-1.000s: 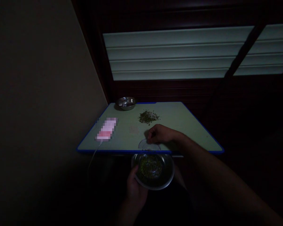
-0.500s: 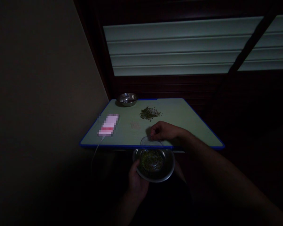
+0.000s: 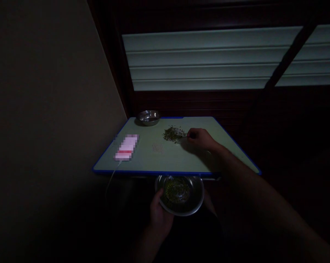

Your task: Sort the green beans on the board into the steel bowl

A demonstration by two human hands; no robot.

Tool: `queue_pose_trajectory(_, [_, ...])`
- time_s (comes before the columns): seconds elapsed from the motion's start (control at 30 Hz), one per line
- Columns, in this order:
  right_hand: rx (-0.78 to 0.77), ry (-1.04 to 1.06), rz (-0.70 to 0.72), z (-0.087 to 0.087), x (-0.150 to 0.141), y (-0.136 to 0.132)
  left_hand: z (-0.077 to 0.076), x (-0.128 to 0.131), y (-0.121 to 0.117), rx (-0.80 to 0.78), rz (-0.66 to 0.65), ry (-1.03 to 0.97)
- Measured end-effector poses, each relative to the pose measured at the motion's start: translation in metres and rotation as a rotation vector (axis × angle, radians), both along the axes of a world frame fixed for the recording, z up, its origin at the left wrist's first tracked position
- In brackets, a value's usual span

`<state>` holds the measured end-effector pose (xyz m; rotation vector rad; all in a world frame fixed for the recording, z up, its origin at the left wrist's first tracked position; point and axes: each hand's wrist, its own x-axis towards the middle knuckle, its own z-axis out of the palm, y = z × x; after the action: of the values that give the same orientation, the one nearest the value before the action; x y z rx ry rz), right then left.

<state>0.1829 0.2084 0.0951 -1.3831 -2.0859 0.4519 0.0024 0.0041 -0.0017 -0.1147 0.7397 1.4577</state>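
My left hand grips the left rim of a metal bowl, its thumb over the edge. The bowl is just below the table's front edge and holds small green-brown bits. Over the table, my right hand is closed in a pinch on a thin clear plastic disc, seen faintly and nearly edge-on. The disc's edge meets the near right side of a loose pile of small green and brown bits, which look like dried seeds or herbs. Dim light hides the pinching fingertips.
The pale table has a blue rim. A second metal bowl stands at its back left corner. At the left lies a blurred-out phone with a white cable. A small pale patch lies mid-table. Louvred doors rise behind.
My right hand has moved from the front edge above the bowl, away from me, to the pile, carrying the clear disc. My left hand still holds the bowl in place.
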Motion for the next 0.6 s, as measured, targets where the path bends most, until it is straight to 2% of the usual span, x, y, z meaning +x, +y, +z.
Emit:
queue_pose_trajectory(0.3, [0.185,-0.191,-0.096,-0.005,-0.027,0.025,-0.002,-0.001,-0.001,-0.032,0.002,-0.013])
queue_pose_trajectory(0.43, [0.217,-0.267,-0.051,-0.007,-0.034,0.025,-0.004,-0.001,-0.001,-0.032,-0.007,-0.025])
queue_pose_trajectory(0.6, [0.208,-0.266,0.012,-0.009,-0.034,0.017,-0.003,-0.002,-0.002,-0.021,-0.019,-0.037])
